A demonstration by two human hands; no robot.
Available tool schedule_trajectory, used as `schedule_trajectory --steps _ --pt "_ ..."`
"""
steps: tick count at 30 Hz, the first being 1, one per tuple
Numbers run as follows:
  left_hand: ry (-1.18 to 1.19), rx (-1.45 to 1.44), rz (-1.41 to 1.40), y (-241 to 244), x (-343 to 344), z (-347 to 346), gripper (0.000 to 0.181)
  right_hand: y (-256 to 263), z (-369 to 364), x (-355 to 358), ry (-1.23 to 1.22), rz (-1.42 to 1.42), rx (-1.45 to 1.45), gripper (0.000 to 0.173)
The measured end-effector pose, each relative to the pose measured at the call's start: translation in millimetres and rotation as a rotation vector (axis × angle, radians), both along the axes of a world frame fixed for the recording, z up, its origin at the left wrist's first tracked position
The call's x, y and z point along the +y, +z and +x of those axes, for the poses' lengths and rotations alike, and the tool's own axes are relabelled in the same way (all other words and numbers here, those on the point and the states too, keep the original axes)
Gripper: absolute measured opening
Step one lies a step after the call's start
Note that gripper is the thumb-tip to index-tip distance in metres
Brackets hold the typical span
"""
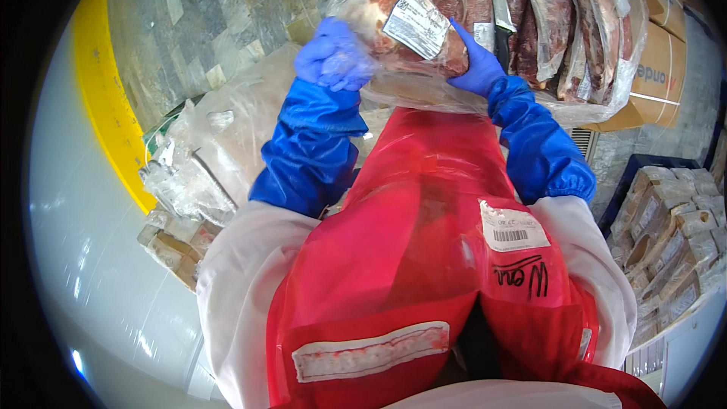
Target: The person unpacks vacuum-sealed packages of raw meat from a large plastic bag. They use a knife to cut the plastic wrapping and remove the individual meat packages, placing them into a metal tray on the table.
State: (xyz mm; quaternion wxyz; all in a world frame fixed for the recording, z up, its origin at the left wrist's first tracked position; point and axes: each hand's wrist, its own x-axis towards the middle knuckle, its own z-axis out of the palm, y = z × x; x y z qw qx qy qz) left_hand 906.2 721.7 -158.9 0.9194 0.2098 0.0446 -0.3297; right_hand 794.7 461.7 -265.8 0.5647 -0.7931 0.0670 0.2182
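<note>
A piece of raw meat in clear plastic (454, 59) with a white printed label lies before me. My left hand (334, 55), in a blue glove, is closed on bunched clear plastic film at its left side. My right hand (480, 62), gloved too, rests against the meat's right edge, thumb by the label; whether it grips is unclear. Just right of that hand is a knife with a black handle (502, 48), its blade pointing away over the packs. Several long vacuum-packed cuts of meat (548, 28) lie side by side in a large clear plastic liner (602, 111).
Strapped cardboard boxes (661, 71) stand at the right. Lower right, many wrapped packs (653, 210) are stacked by a dark blue edge. Crumpled plastic sheeting (250, 96) and cartons (176, 244) lie at the left. A yellow floor stripe (108, 85) runs beyond them.
</note>
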Motion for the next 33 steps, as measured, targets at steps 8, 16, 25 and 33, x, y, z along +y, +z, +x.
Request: schedule_trajectory --steps 8,16,25,33 --pt "-0.173 -0.429 -0.087 42.8 -35.7 86.1 0.019 31.7 -46.6 55.6 -0.224 1.240 0.375 0.091" --pt "-1.043 -0.513 0.478 52.0 -50.8 -81.1 0.005 24.3 -21.9 45.9 -0.746 1.894 0.466 0.057" --pt "-0.353 -1.113 1.334 -42.2 -1.1 28.8 0.013 14.3 -67.7 15.2 -0.591 0.926 0.626 0.060" --pt "-0.692 -1.438 1.295 -41.2 -61.6 8.4 0.015 102.5 -5.5 35.4 -0.323 -0.554 -0.497 0.091"
